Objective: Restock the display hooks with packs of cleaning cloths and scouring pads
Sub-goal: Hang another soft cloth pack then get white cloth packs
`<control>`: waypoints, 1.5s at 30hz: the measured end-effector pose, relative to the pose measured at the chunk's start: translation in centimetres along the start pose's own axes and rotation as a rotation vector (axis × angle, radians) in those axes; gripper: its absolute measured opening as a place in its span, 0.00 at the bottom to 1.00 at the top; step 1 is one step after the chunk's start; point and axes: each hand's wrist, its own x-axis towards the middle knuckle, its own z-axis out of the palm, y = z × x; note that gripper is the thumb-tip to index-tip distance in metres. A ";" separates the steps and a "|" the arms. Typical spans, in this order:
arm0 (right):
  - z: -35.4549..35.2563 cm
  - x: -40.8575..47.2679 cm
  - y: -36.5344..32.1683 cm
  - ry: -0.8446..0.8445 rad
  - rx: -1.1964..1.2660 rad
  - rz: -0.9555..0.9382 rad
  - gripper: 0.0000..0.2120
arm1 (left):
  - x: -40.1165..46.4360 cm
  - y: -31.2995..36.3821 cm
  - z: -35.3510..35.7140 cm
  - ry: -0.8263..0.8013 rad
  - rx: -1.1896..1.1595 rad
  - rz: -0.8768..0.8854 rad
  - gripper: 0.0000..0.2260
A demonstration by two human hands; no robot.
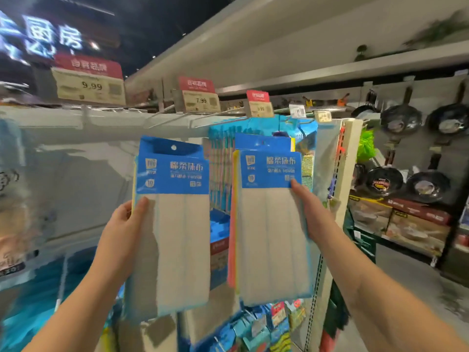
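The left hand point(124, 219) grips one pack of cleaning cloths point(172, 224) by its left edge, thumb laid across the front just under the blue header card and the other fingers hidden behind. The right hand point(308, 212) holds a second cloth pack point(271, 224) by its right edge, thumb tip touching the lower right corner of that pack's blue card, the remaining fingers out of sight behind it. Both packs are raised upright, side by side and a little apart, in front of the display. Each shows pale beige cloth below a blue card printed with white characters; the left pack's card has a round hanging hole point(173, 147) near its top, free of any hook. Coloured cloth edges, pink and yellow, peek out along the left side of the right-hand pack. Behind and between them, more blue packs point(220, 161) hang from wire display hooks point(210, 115) that jut from a rail, with red-topped price tags point(199, 94) clipped at the hook ends. Lower hooks carry more packaged goods point(256, 331), too blurred to name. To the right, past the white shelf upright point(347, 153), dark frying pans point(401, 120) hang on a wall above boxed goods point(406, 219).
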 end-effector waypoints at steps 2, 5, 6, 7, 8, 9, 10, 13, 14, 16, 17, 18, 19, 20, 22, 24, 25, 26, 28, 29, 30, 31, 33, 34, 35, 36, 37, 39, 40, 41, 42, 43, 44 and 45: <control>-0.9 3.0 -0.2 -0.058 -0.030 -0.016 0.16 | 0.4 0.0 1.4 0.047 -0.016 -0.011 0.16; -1.3 6.7 -0.5 -0.124 -0.061 -0.018 0.16 | 0.6 0.2 2.6 0.073 -0.035 -0.020 0.14; -1.5 7.7 -0.6 -0.137 -0.061 -0.023 0.17 | 0.6 0.3 2.9 0.074 -0.048 -0.027 0.14; -1.6 8.7 -0.7 -0.154 -0.062 -0.027 0.18 | 0.7 0.4 3.1 0.073 -0.065 -0.030 0.14; -1.6 9.4 -0.9 -0.169 -0.072 -0.031 0.19 | 0.8 0.4 3.2 0.073 -0.082 -0.029 0.14; -1.6 10.1 -1.0 -0.178 -0.082 -0.035 0.18 | 0.9 0.4 3.4 0.076 -0.099 -0.029 0.14; -1.5 10.7 -1.2 -0.191 -0.086 -0.041 0.16 | 1.0 0.4 3.5 0.080 -0.118 -0.033 0.13; -1.3 12.1 -1.4 -0.232 -0.068 -0.059 0.15 | 1.0 0.9 4.1 0.087 -0.135 -0.019 0.11; -1.1 12.5 -1.5 -0.242 -0.067 -0.061 0.15 | 1.1 1.0 4.3 0.089 -0.134 -0.014 0.11; -0.8 13.0 -1.4 -0.254 -0.068 -0.066 0.15 | 1.2 1.1 4.7 0.095 -0.132 -0.015 0.11; -0.6 13.2 -1.4 -0.262 -0.063 -0.056 0.15 | 1.3 1.1 4.8 0.096 -0.141 -0.014 0.11; -0.5 13.4 -1.4 -0.268 -0.058 -0.049 0.16 | 1.5 1.1 4.8 0.097 -0.152 -0.018 0.11; -0.4 13.7 -1.4 -0.274 -0.060 -0.050 0.15 | 1.6 1.1 4.9 0.096 -0.160 -0.027 0.12; -0.4 13.9 -1.5 -0.283 -0.060 -0.055 0.14 | 1.7 1.1 4.9 0.094 -0.167 -0.034 0.12; -0.4 14.1 -1.5 -0.293 -0.040 -0.059 0.13 | 1.9 1.1 4.9 0.084 -0.186 -0.032 0.11; -0.7 14.4 -1.3 -0.302 -0.020 -0.060 0.13 | 2.2 0.9 5.0 0.080 -0.206 -0.040 0.11; -0.7 14.4 -1.2 -0.300 -0.005 -0.055 0.13 | 2.3 0.9 5.0 0.079 -0.212 -0.044 0.11; -0.9 14.5 -1.1 -0.289 0.008 -0.051 0.12 | 2.4 0.8 5.0 0.076 -0.216 -0.040 0.11; -1.1 15.0 -1.0 -0.274 0.017 -0.055 0.12 | 2.8 0.6 5.1 0.070 -0.221 -0.045 0.11; -1.0 15.0 -1.3 -0.267 0.016 -0.053 0.12 | 2.9 0.6 5.1 0.067 -0.223 -0.047 0.11; -1.0 15.3 -1.4 -0.265 0.007 -0.053 0.12 | 3.1 0.5 5.1 0.061 -0.222 -0.047 0.11; -0.8 15.5 -1.7 -0.262 0.000 -0.054 0.13 | 3.3 0.4 5.1 0.058 -0.221 -0.044 0.11; -0.4 16.0 -2.1 -0.261 -0.007 -0.054 0.12 | 3.7 0.5 5.2 0.051 -0.223 -0.044 0.10; -0.4 16.4 -2.1 -0.268 -0.022 -0.051 0.12 | 3.8 0.6 5.3 0.052 -0.229 -0.041 0.10; -0.2 16.4 -2.2 -0.263 -0.039 -0.042 0.12 | 4.0 0.7 5.4 0.058 -0.236 -0.037 0.09; -0.3 16.9 -2.1 -0.276 -0.059 -0.029 0.12 | 4.2 0.8 5.5 0.066 -0.243 -0.041 0.09; -0.1 16.8 -2.1 -0.271 -0.064 -0.010 0.12 | 4.3 0.8 5.6 0.070 -0.251 -0.043 0.09; 0.1 17.4 -1.7 -0.289 -0.066 0.009 0.10 | 4.6 0.7 5.6 0.074 -0.259 -0.047 0.09; 0.2 18.1 -1.4 -0.284 -0.082 0.013 0.09 | 4.8 0.7 5.6 0.070 -0.253 -0.046 0.10; 0.8 18.1 -1.4 -0.266 -0.109 0.035 0.10 | 4.9 0.5 5.6 0.064 -0.247 -0.043 0.11; 1.2 18.7 -1.1 -0.253 -0.165 0.043 0.11 | 5.0 0.6 5.6 0.062 -0.249 -0.045 0.11; 1.8 18.8 -1.0 -0.235 -0.220 0.051 0.12 | 5.1 0.5 5.7 0.059 -0.255 -0.042 0.11; 2.1 19.7 -0.5 -0.234 -0.270 0.040 0.12 | 5.2 0.6 5.8 0.056 -0.261 -0.039 0.11; 2.7 19.9 -0.2 -0.216 -0.299 0.038 0.11 | 5.3 0.6 5.9 0.055 -0.263 -0.035 0.11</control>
